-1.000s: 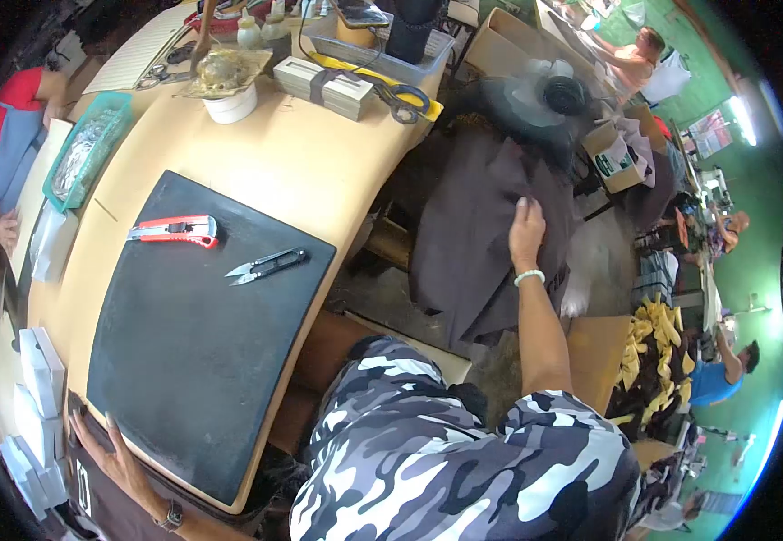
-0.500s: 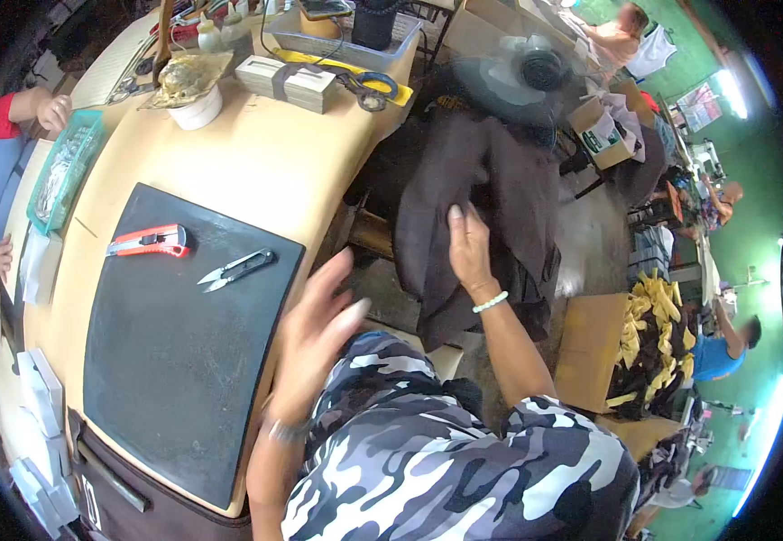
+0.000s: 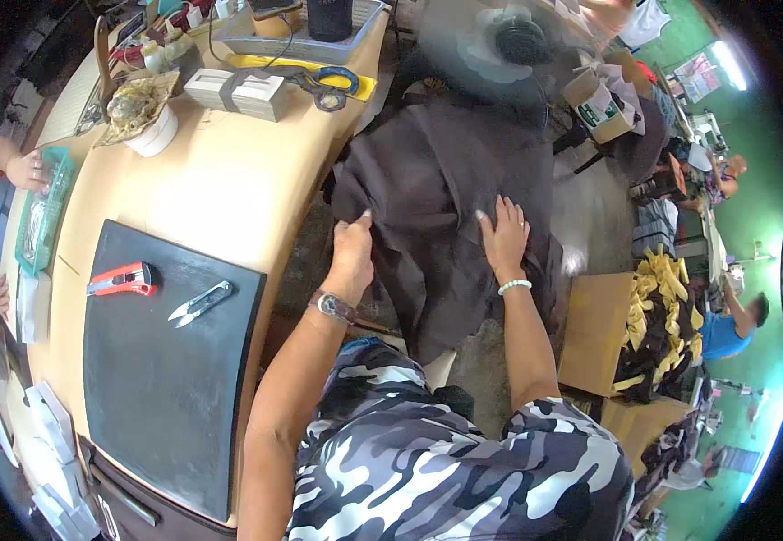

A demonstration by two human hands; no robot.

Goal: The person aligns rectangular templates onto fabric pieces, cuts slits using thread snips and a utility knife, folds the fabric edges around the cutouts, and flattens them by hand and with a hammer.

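Note:
A large dark brown cloth [image 3: 437, 198] hangs in loose folds in front of me, beside the table's right edge. My left hand [image 3: 353, 257] is closed on the cloth's near left edge, thumb pointing up. Flat on the cloth's right part lies my right hand [image 3: 505, 239], its fingers stretched out and apart. What supports the cloth is hidden beneath it. On the table to the left, a black cutting mat [image 3: 166, 361] bears a red box cutter [image 3: 122, 279] and a pair of thread snips [image 3: 200, 304].
A fan [image 3: 509, 45] stands behind the cloth. On the tan table [image 3: 193, 194] are a white tub [image 3: 152, 133], a bundle of white cards [image 3: 236, 93] and scissors [image 3: 333, 86]. At right is a cardboard box [image 3: 597, 334] of yellow and dark pieces. A co-worker's hand [image 3: 27, 169] touches a green basket [image 3: 41, 216].
My left hand has moved from the mat's edge to the cloth and closed on it. The cloth is spread wider to the left. My right hand has shifted slightly right and opened out.

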